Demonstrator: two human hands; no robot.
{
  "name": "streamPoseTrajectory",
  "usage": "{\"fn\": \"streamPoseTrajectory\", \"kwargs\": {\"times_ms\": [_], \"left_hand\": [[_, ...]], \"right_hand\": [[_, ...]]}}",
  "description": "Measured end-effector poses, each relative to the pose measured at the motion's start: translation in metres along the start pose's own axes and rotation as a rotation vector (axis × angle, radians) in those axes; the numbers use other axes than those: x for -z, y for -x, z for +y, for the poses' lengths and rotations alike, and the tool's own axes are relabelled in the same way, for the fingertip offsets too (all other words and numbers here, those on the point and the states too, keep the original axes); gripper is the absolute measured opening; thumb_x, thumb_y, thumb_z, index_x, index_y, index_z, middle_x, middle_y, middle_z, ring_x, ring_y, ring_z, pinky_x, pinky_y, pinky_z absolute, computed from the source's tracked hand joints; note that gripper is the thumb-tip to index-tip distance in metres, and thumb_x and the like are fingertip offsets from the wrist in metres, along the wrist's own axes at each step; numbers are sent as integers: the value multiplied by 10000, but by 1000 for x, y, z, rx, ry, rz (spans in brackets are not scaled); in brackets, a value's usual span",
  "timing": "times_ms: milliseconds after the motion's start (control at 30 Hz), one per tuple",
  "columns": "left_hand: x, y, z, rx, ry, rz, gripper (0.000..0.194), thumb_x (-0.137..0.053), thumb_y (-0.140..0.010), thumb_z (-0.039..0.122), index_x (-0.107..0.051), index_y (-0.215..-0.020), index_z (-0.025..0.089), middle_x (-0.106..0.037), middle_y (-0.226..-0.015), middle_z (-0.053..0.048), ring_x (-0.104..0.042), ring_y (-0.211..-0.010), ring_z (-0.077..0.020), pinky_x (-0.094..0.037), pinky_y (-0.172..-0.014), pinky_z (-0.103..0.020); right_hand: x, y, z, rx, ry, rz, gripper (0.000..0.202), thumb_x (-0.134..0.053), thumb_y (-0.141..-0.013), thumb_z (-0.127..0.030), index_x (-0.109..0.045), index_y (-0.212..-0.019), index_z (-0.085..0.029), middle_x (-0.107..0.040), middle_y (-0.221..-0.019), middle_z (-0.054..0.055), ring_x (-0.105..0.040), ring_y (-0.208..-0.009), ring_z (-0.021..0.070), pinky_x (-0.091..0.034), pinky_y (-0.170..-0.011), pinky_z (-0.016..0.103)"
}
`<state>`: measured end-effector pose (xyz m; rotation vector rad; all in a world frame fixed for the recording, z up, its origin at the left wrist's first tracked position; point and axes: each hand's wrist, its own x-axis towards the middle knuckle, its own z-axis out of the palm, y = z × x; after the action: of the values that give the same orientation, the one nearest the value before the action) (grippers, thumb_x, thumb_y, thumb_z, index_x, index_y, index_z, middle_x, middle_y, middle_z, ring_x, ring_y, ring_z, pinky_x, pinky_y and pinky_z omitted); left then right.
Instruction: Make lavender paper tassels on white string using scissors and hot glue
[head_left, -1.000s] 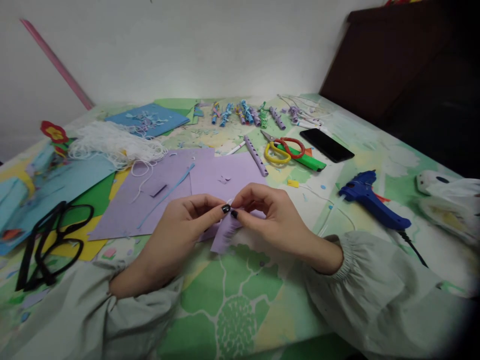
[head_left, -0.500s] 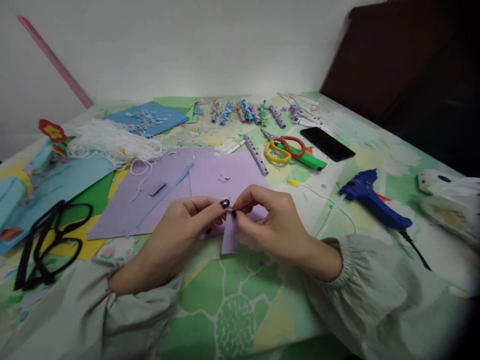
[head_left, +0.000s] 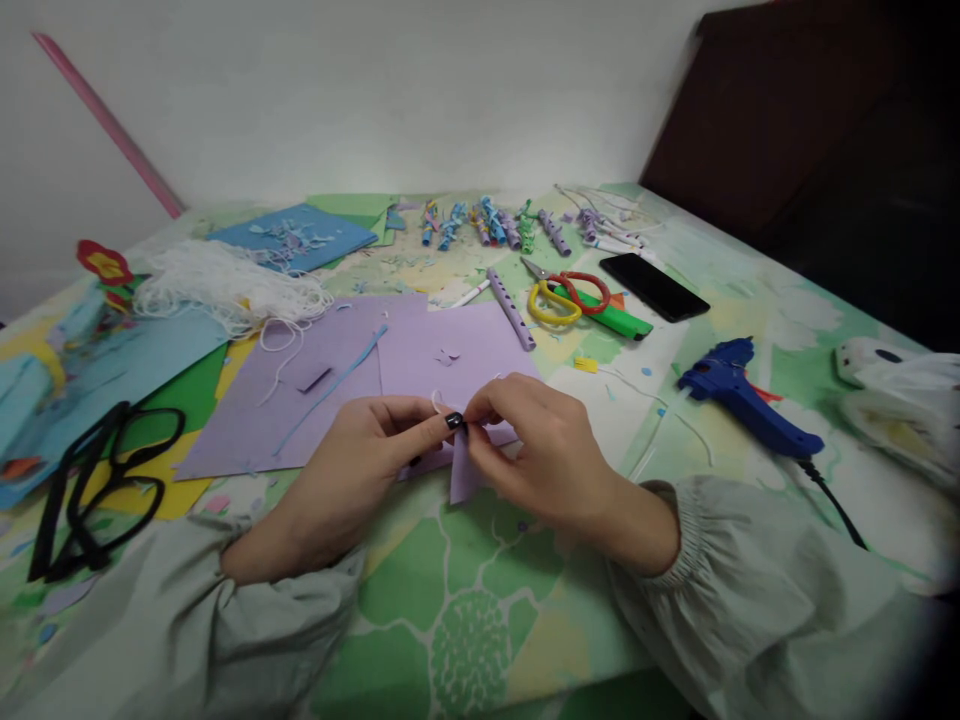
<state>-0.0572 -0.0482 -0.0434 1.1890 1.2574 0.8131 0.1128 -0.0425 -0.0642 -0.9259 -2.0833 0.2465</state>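
Observation:
My left hand (head_left: 367, 455) and my right hand (head_left: 551, 450) meet fingertip to fingertip over the front edge of the purple sheets (head_left: 465, 335). Both are pinched on a small purple paper piece (head_left: 463, 480), whose lower end hangs below the fingers. A bit of white string (head_left: 436, 402) curls up just behind my left thumb. What lies between the fingertips is mostly hidden. A purple tube with holes (head_left: 511, 308) rests on the sheets behind my right hand.
Scissors (head_left: 555, 303) and a green cutter lie beyond my right hand, near a black phone (head_left: 654, 286). A blue glue gun (head_left: 750, 400) is at right. Black glasses (head_left: 112, 490) and white string (head_left: 225, 285) are at left. Decorated tubes (head_left: 491, 222) line the back.
My fingertips have drawn closer together, and the hanging paper piece has turned and shows narrower. A white string loop now stands out behind my left thumb.

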Motion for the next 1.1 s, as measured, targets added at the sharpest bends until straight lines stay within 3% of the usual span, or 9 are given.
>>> {"fn": "streamPoseTrajectory", "kwargs": {"times_ms": [200,433,667,833,1100], "left_hand": [[1,-1,-5,8,95,23,53,-705,-703,186,-710,-652,174,-588,-590,46,-404,-547,-65,-305,-484,-161],[-3,1,1,36,111,75,56,-708,-690,147,-750,-697,182,-608,-554,39,-420,-525,-66,-292,-456,-162],[-2,1,0,-30,63,81,106,-698,-692,128,-767,-713,206,-649,-605,30,-509,-603,-85,-366,-535,-160],[-1,2,2,-26,-10,98,92,-691,-706,153,-734,-630,182,-610,-572,36,-443,-548,-67,-319,-498,-165],[3,-1,-9,32,123,-14,202,-647,-779,315,-642,-651,159,-531,-610,15,-464,-615,-112,-350,-555,-222]], "right_hand": [[3,-2,0,-98,-150,-53,72,-532,-784,-108,-582,-809,-153,-626,-746,26,-583,-702,153,-465,-662,287],[3,-4,1,-290,-460,-79,207,-557,-729,-101,-554,-920,-180,-633,-885,12,-618,-818,141,-525,-758,282],[2,-4,1,-239,-446,-113,120,-581,-791,-120,-577,-902,-164,-640,-845,14,-608,-745,123,-514,-691,255],[3,-4,5,-221,-420,-125,81,-558,-804,-106,-604,-840,-163,-636,-759,-4,-595,-662,107,-493,-642,243],[1,-5,6,-261,-478,-107,117,-555,-755,-75,-620,-813,-152,-647,-746,-1,-603,-654,107,-492,-631,233]]}}
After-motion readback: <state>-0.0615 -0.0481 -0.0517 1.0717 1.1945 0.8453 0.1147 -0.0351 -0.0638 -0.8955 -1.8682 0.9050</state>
